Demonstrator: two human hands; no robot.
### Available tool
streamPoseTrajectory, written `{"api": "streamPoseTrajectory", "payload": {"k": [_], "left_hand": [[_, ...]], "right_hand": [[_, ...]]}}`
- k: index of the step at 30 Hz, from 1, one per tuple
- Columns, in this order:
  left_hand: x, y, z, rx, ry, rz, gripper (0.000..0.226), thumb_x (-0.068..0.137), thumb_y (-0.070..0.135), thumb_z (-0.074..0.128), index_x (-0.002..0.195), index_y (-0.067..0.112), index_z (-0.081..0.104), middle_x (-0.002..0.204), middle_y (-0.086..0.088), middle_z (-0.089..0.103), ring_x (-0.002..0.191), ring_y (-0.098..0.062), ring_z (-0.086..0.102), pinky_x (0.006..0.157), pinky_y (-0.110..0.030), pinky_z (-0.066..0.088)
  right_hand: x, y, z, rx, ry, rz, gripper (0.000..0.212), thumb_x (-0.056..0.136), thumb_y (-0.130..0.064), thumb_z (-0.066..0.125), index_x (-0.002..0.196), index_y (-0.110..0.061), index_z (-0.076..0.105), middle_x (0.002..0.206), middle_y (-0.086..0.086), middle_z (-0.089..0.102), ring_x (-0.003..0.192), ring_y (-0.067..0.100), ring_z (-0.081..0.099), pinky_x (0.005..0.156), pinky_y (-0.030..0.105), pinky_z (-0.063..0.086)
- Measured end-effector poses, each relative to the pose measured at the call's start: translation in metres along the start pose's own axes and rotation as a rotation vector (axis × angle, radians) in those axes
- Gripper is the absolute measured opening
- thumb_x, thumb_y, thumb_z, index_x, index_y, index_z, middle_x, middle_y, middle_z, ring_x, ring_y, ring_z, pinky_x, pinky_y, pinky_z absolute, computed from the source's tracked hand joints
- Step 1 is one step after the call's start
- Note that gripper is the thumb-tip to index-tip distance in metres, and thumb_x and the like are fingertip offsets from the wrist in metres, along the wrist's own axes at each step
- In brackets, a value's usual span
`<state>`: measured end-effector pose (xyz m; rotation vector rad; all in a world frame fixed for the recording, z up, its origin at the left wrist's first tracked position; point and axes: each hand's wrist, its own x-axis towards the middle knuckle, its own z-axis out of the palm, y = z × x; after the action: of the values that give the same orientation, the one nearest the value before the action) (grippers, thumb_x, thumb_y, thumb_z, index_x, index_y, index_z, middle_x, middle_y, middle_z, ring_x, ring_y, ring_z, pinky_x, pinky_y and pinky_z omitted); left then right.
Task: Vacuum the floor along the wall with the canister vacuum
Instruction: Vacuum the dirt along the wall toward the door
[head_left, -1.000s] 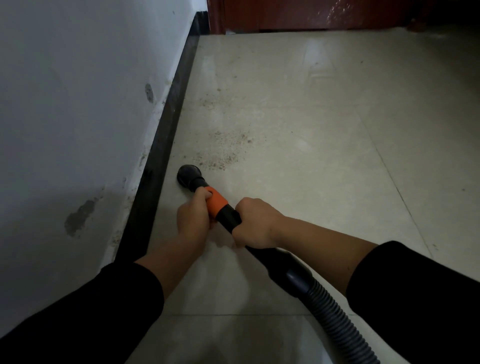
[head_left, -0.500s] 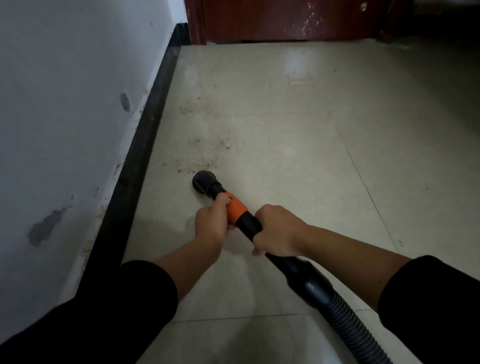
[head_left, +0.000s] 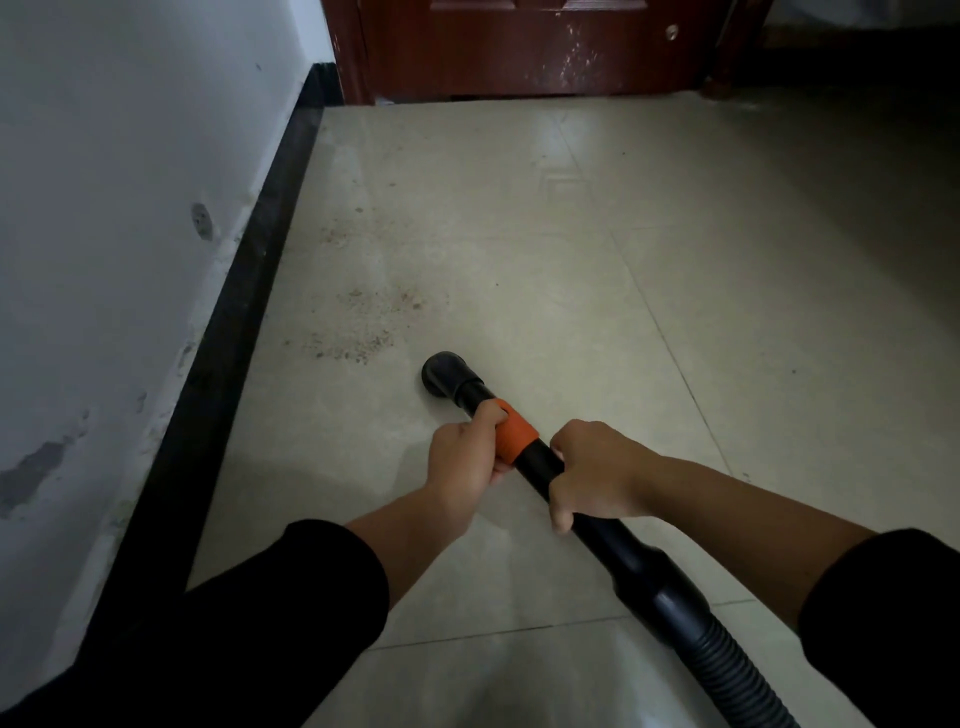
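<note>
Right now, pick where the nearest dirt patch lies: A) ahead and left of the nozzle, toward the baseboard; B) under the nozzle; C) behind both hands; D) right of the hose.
A: the speckled dirt patch lies on the tile ahead and left of the nozzle of the vacuum wand, toward the black baseboard, apart from the nozzle.

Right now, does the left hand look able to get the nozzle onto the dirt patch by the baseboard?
Probably yes. The left hand grips the tube at the orange collar, the nozzle sits just short of the dirt patch, and only bare floor lies between them.
</note>
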<state>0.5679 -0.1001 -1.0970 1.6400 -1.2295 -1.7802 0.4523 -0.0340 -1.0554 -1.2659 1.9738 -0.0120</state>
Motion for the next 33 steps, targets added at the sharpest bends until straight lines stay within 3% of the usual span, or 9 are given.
{"api": "streamPoseTrajectory", "payload": {"k": [6, 11, 14, 25, 33], "left_hand": [[0.000, 0.002, 0.013, 0.027, -0.027, -0.024, 0.029, 0.090, 0.035, 0.056, 0.084, 0.007, 0.063, 0.068, -0.010, 0.065, 0.058, -0.016, 0.058, 0.058, -0.025, 0.047], [0.008, 0.005, 0.014, 0.038, -0.049, -0.022, 0.028, 0.090, 0.035, 0.057, 0.080, 0.009, 0.061, 0.072, -0.011, 0.065, 0.066, -0.020, 0.060, 0.072, -0.035, 0.053], [0.018, 0.006, 0.009, 0.028, -0.046, -0.013, 0.027, 0.090, 0.033, 0.059, 0.077, 0.009, 0.061, 0.075, -0.012, 0.065, 0.070, -0.022, 0.061, 0.084, -0.041, 0.055], [0.043, 0.013, 0.009, -0.055, 0.017, -0.001, 0.024, 0.089, 0.033, 0.060, 0.073, 0.016, 0.056, 0.076, -0.006, 0.061, 0.070, -0.017, 0.062, 0.091, -0.043, 0.055], [0.059, 0.023, 0.014, -0.142, 0.046, -0.016, 0.028, 0.089, 0.032, 0.063, 0.070, 0.013, 0.056, 0.075, -0.006, 0.060, 0.072, -0.017, 0.061, 0.087, -0.038, 0.056]], "right_hand": [[-0.004, 0.013, -0.003, 0.012, 0.025, 0.016, 0.032, 0.061, -0.015, 0.081, 0.074, -0.012, 0.052, 0.074, 0.005, 0.058, 0.065, 0.020, 0.057, 0.054, 0.025, 0.041], [0.003, 0.015, -0.002, 0.041, 0.044, 0.014, 0.030, 0.063, -0.015, 0.079, 0.085, -0.008, 0.059, 0.075, 0.005, 0.061, 0.066, 0.020, 0.058, 0.055, 0.025, 0.043], [0.011, 0.012, 0.002, 0.055, 0.067, -0.001, 0.028, 0.064, -0.015, 0.077, 0.081, -0.010, 0.057, 0.072, 0.003, 0.058, 0.062, 0.018, 0.055, 0.051, 0.023, 0.038], [0.034, 0.006, 0.010, 0.101, 0.172, -0.047, 0.021, 0.072, -0.015, 0.069, 0.081, -0.014, 0.051, 0.072, 0.000, 0.053, 0.060, 0.015, 0.050, 0.051, 0.023, 0.035], [0.048, 0.003, 0.011, 0.105, 0.278, -0.048, 0.017, 0.079, -0.020, 0.063, 0.088, -0.016, 0.049, 0.080, 0.001, 0.055, 0.068, 0.018, 0.054, 0.053, 0.026, 0.037]]}}
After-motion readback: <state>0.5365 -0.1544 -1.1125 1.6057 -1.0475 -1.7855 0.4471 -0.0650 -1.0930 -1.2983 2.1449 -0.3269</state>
